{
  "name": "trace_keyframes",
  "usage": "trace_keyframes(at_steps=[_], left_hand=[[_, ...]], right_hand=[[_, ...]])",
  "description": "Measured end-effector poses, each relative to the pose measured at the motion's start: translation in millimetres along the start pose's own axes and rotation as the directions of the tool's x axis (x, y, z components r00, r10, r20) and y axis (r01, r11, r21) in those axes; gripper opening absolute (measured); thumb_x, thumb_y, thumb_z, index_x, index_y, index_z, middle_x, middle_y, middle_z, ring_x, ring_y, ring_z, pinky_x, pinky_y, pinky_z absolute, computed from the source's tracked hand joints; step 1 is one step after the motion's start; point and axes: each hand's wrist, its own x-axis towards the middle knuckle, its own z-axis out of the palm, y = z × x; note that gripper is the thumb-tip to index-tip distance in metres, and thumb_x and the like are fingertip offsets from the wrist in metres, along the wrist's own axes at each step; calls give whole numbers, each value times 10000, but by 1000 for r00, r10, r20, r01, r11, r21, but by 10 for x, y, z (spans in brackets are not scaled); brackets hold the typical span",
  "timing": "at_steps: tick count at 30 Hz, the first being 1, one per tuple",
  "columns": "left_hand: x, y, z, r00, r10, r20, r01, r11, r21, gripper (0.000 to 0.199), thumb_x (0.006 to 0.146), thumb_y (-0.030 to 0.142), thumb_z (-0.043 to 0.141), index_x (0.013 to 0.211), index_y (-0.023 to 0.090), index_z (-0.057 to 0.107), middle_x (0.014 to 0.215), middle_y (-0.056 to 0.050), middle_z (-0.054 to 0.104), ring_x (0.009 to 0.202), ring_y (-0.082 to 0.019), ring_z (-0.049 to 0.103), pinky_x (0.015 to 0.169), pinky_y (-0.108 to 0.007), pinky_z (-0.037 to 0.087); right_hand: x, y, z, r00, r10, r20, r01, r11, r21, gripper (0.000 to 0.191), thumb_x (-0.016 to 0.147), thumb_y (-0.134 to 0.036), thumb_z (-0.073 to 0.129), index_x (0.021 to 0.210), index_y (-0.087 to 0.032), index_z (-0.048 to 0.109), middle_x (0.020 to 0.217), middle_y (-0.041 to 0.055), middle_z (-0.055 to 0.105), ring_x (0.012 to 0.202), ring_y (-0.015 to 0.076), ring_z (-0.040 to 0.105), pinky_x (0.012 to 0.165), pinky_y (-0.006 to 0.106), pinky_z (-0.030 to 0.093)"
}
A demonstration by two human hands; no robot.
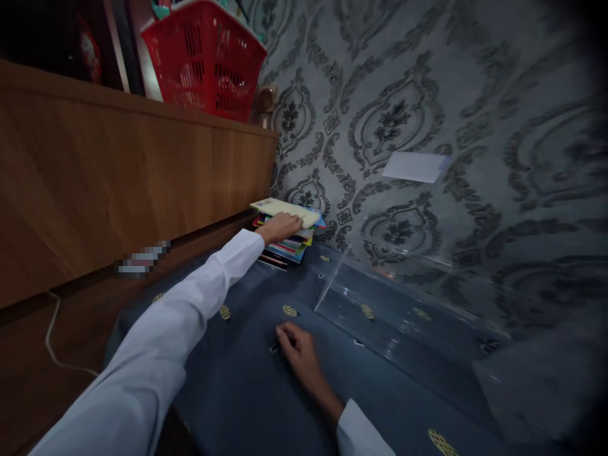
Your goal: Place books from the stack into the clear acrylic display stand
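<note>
My left hand (283,227) reaches out to a stack of books (295,252) near the wall. Its fingers are bent over the near edge of the pale yellow booklet (280,206) on top, and the thumb is hidden. Below that booklet, books and notebooks with coloured edges lie unevenly piled. My right hand (299,352) rests on the dark blue cloth (237,373), fingers curled in and nothing visible in them. To its right lies a clear plastic rack (394,323), see-through and hard to outline.
A wooden cabinet (142,164) stands along the left, with a red basket (204,63) full of items on top. A white cord (54,335) hangs at the lower left. The patterned wall (332,126) bears a white card (415,166).
</note>
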Motion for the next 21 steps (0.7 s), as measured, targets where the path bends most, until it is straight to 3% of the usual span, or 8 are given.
trace_keyframes(at_steps=[5,8,10,12,15,18,21], left_hand=[[-722,182,-164,995,78,-67,-77,997,14,223,990,96,419,1129,142,586,1148,-162,679,1067,-245,647,904,-368,473],[-1285,315,-131,971,193,-141,-213,966,-146,206,1036,281,428,1131,207,595,1105,-99,705,1064,-214,650,1005,-379,453],[-1594,351,-35,960,213,-180,-255,931,-259,294,1044,395,409,1191,220,594,1114,-82,716,1061,-210,658,1055,-394,436],[-1780,328,118,976,77,-203,-148,921,-360,355,1040,441,380,1215,223,598,1171,-81,705,1098,-218,649,1047,-383,451],[-1823,227,435,966,-217,-138,131,877,-463,428,1034,456,331,1301,209,558,1313,-97,637,1240,-248,576,1069,-401,443],[-1716,167,753,915,-400,57,376,792,-482,513,1003,467,354,1385,151,486,1380,-144,572,1312,-294,514,1073,-446,437],[-1646,242,949,856,-429,289,517,736,-437,552,984,454,380,1416,121,463,1379,-174,569,1292,-324,531,1048,-475,448]], right_hand=[[-18,19,13,990,-18,-139,21,1000,19,452,923,-557,459,643,-205,509,514,-53,406,490,111,402,499,244,300],[-104,-72,-27,956,-109,-271,103,994,-35,432,947,-511,468,668,-194,558,544,-46,437,504,109,425,508,241,315],[-191,-184,-76,939,-183,-290,167,983,-79,404,967,-469,475,701,-190,598,565,-40,474,511,106,447,523,240,330],[-281,-296,-132,936,-230,-268,207,972,-109,379,976,-434,483,719,-188,616,568,-40,491,504,100,455,530,238,335],[-389,-377,-200,945,-212,-248,186,974,-126,354,977,-396,487,725,-187,622,565,-42,499,498,97,459,527,238,333],[-462,-335,-234,957,-152,-249,120,983,-139,342,978,-371,476,721,-191,611,584,-34,529,520,108,477,531,241,342],[-529,-232,-273,960,-122,-252,77,980,-181,304,974,-339,477,737,-198,606,623,-20,568,564,127,510,557,248,371]])
